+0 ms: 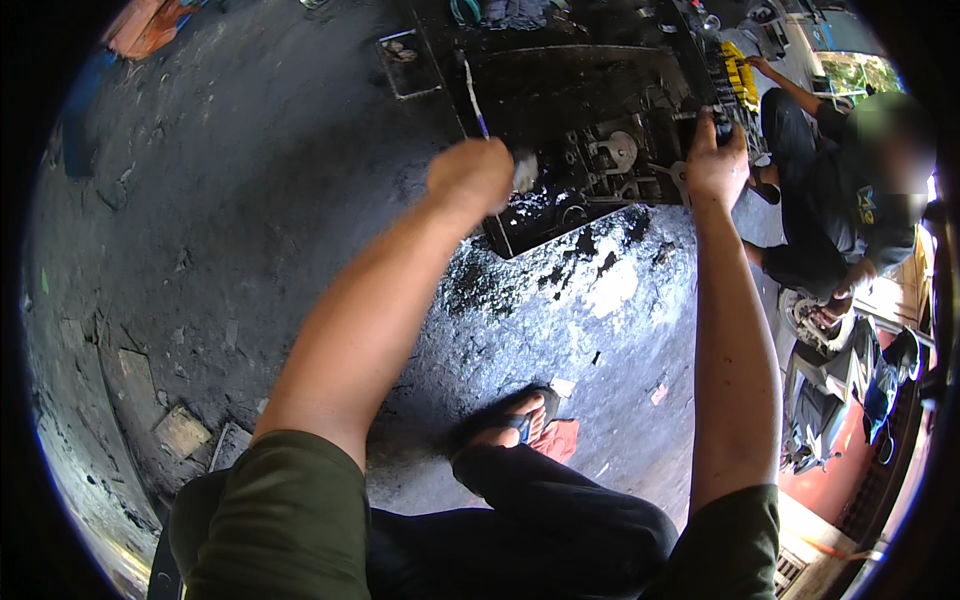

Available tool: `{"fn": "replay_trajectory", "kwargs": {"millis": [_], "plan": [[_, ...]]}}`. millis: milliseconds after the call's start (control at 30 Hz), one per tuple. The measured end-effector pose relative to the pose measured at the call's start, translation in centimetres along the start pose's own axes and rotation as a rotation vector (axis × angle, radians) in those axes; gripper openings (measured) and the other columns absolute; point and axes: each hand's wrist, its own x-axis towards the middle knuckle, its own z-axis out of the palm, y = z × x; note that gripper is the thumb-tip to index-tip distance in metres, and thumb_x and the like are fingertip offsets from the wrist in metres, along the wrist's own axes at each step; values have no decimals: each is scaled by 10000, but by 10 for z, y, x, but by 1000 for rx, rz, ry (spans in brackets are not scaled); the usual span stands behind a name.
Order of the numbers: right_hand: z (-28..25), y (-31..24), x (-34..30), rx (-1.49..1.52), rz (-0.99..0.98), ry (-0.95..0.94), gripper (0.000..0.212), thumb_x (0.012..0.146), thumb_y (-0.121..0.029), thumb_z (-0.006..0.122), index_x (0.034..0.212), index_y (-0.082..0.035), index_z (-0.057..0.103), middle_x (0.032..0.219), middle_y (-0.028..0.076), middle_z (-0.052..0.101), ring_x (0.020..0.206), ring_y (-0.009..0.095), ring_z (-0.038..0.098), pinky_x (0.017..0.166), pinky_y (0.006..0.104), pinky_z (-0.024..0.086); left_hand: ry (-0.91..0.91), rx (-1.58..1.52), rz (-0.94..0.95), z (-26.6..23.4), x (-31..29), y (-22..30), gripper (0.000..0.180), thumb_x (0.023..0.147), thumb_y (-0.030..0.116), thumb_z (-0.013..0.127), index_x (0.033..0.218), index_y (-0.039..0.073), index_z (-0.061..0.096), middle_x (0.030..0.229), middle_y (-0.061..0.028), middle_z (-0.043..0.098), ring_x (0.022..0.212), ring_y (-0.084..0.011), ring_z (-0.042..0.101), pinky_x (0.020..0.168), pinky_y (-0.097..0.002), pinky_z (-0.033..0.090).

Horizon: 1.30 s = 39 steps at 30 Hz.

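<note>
My left hand (472, 175) is a closed fist, slightly blurred, over the left side of a black oily tray (506, 238). A thin white-and-purple handle (477, 105) runs into the fist from the far side. Beside the knuckles is a pale blurred patch (525, 172); I cannot tell whether it belongs to the handle. At the tray's right side my right hand (717, 170) is closed with its fingers bent around a dark part (724, 130), mostly hidden. Between the hands, grimy metal machine parts (612, 155) with a round piece lie in the tray.
Beyond the left hand lies a small rectangular dish (408, 62). A yellow rack (740, 75) stands at the far right. Near it a person in dark clothes (860, 200) crouches by a wheel (818, 318) and motorcycle bodywork (825, 390). Wet, oil-stained floor (560, 300) lies before the tray.
</note>
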Motion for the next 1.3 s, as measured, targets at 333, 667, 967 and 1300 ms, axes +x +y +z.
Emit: {"fn": "replay_trajectory", "kwargs": {"millis": [333,667,967,1300], "plan": [[1,13,5,16,90,-147,620,969,-487,675,1243,69,674,1175,315,708,1135,466,677,996,473,515,363,-930,-107,80,-35,51,332,1030,277,634,1278,78,730,1169,-221,748,1028,-335,757,918,-381,580],[-5,0,2,60,109,-136,587,978,-467,664,1257,49,671,1192,304,710,1125,466,681,986,475,519,158,-767,20,81,-19,27,309,996,257,663,1264,129,749,1198,-148,751,1053,-318,747,958,-380,580],[-6,2,2,26,121,-123,634,967,-483,670,1264,77,657,1197,332,697,1136,480,671,999,477,512,399,-851,123,60,-27,34,328,1019,300,642,1300,155,729,1117,-167,761,995,-339,751,884,-415,593],[-10,-2,1,73,192,-146,650,968,-498,659,1284,69,654,1199,310,711,1126,468,687,982,480,524,441,-924,274,16,-38,47,334,989,261,684,1273,92,733,1153,-189,758,1037,-366,740,924,-393,570]]}}
